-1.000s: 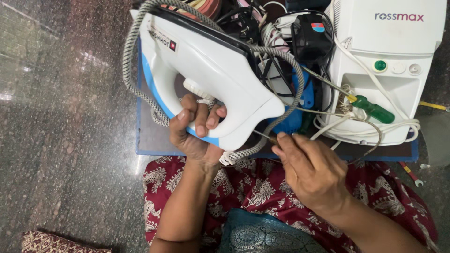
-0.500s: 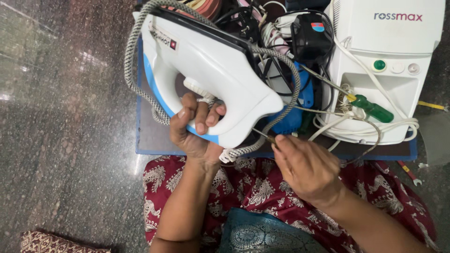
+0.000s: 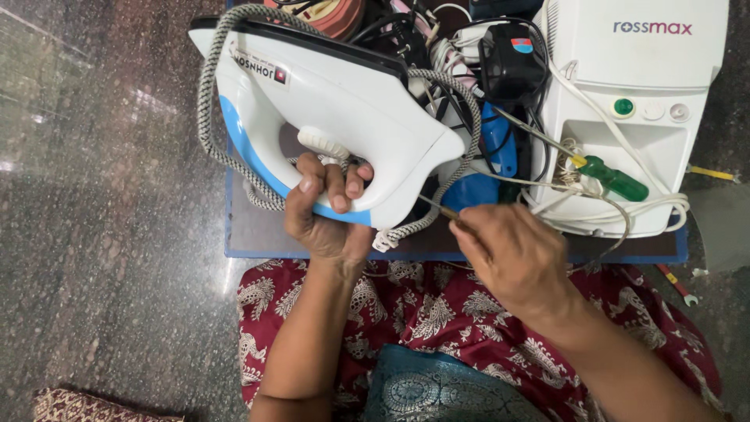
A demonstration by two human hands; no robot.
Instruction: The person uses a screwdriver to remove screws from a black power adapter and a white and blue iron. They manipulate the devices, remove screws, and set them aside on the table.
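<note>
A white and blue clothes iron [image 3: 336, 101] lies on its side at the top middle, its braided grey cord [image 3: 209, 117] looped around it. My left hand [image 3: 324, 211] grips the iron's handle from below, fingers curled through the handle opening. My right hand [image 3: 516, 254] is closed around a thin tool, probably a screwdriver [image 3: 437, 208], whose metal shaft points at the rear end of the iron. The tool's handle is hidden inside my fist.
A white boxy machine [image 3: 633, 86] stands at the upper right with a green-handled screwdriver [image 3: 613, 178] and white tubing on it. A black plug adapter [image 3: 512, 59] and tangled wires lie behind the iron. All rests on a blue-edged board [image 3: 258, 234] on a dark stone floor.
The iron, held in my left hand, has shifted slightly. My right hand has stayed at the iron's rear end with the thin tool.
</note>
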